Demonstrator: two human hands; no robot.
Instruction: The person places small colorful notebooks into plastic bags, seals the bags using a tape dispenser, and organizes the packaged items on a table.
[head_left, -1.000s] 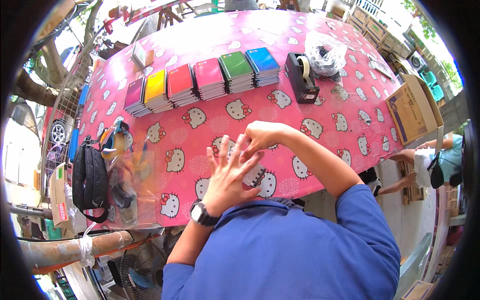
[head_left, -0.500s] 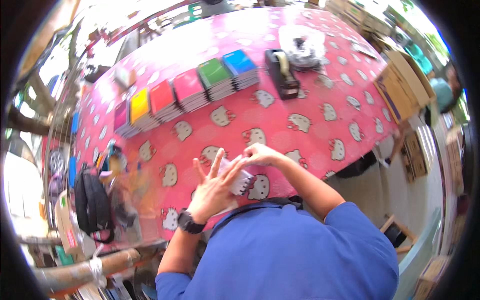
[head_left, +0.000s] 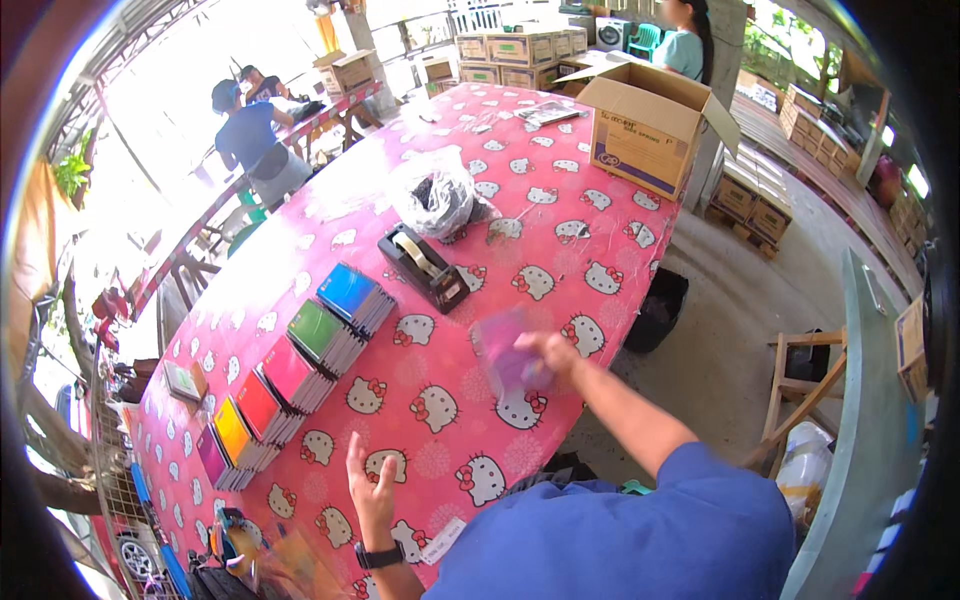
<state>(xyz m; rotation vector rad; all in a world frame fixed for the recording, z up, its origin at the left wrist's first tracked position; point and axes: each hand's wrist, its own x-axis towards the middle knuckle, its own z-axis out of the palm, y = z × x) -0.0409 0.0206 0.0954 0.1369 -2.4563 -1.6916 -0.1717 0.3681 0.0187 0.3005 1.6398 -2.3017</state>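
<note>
In my right hand [head_left: 553,358] is a purple notebook [head_left: 500,348], blurred by motion, held by its right side above the table's right part. My left hand [head_left: 372,492] holds nothing; its fingers are apart over the near part of the table, and a dark watch sits on the wrist. To the left, notebooks stand in a row of neat stacks: blue [head_left: 350,292], green [head_left: 315,328], pink [head_left: 292,368], red [head_left: 258,402], yellow [head_left: 231,428] and purple [head_left: 211,455]. Near my left wrist lies a white paper slip [head_left: 443,540].
A black tape dispenser [head_left: 422,268] and a clear plastic bag [head_left: 437,195] occupy the middle of the pink patterned table [head_left: 450,365]. An open cardboard box [head_left: 640,145] stands at the far right corner. Beyond it is a person in teal [head_left: 684,45]; other people work at the far left.
My view has swung to the right. My hands have parted: the right has carried the notebook away to the right, while the left has let go of it.
</note>
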